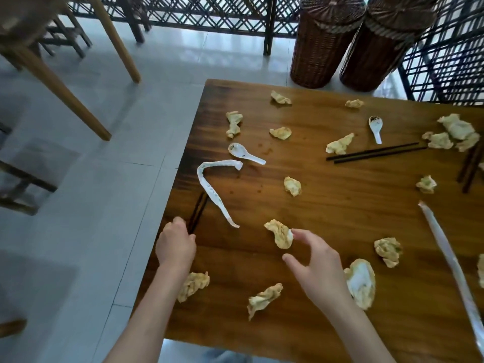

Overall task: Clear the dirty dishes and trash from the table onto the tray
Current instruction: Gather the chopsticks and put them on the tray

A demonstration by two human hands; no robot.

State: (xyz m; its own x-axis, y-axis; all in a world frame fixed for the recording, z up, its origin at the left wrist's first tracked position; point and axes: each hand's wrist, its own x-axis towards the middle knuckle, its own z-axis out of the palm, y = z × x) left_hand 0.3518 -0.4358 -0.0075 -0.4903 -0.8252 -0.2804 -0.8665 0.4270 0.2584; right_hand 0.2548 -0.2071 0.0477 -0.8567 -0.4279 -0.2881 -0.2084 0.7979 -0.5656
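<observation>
My left hand [176, 243] is curled around the near ends of a pair of dark chopsticks [197, 211] at the left edge of the wooden counter [340, 205]. My right hand [318, 268] hangs open, thumb and fingers spread, fingertips touching a crumpled stained napkin [279, 233]. More napkins, two white soup spoons [245, 152] and a paper chopstick sleeve [213, 187] lie scattered across the counter. No tray shows.

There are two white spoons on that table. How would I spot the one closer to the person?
Start at the table's left edge. Just above the bent white paper strip lies the near spoon, bowl to the left. The other spoon lies farther right, above the long black chopsticks.
</observation>
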